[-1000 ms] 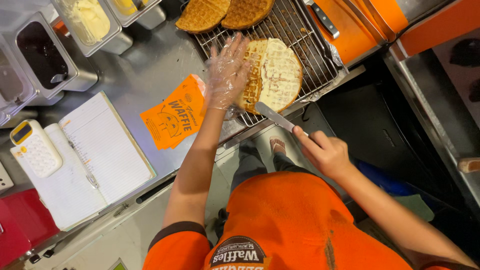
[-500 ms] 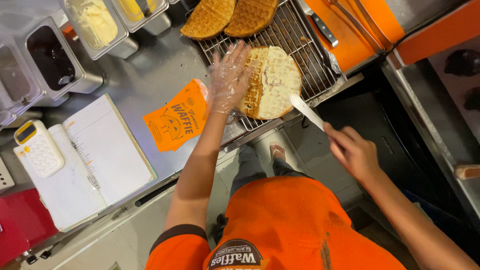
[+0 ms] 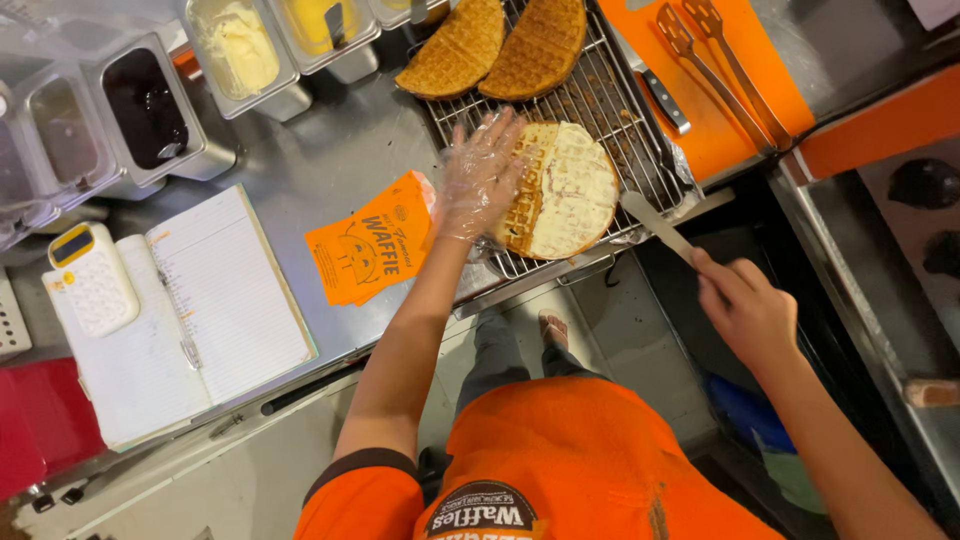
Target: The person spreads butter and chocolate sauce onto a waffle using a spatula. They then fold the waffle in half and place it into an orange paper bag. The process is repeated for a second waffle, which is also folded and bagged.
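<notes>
So the left hand (image 3: 480,175), in a clear plastic glove, is spread flat with fingers released, pressing on the left edge of a round golden waffle half-covered in white cream (image 3: 565,190). That waffle sits on a metal wire cooling rack (image 3: 620,110) in the upper middle of the frame. The right hand (image 3: 745,310), bare, is clenched around the handle of a flat metal spreading knife (image 3: 655,225), blade tip just beside the waffle's right edge, over the rack's lower right corner.

Two folded brown waffles (image 3: 500,45) lie at the top of the rack. Left of the rack on the steel surface (image 3: 340,150) there's an orange paper sleeve (image 3: 365,250), then an open white notebook (image 3: 185,310) with a white calculator (image 3: 90,275) on it. Metal tubs of toppings (image 3: 150,110) line the upper left. Orange tray with tongs (image 3: 720,80) upper right.
</notes>
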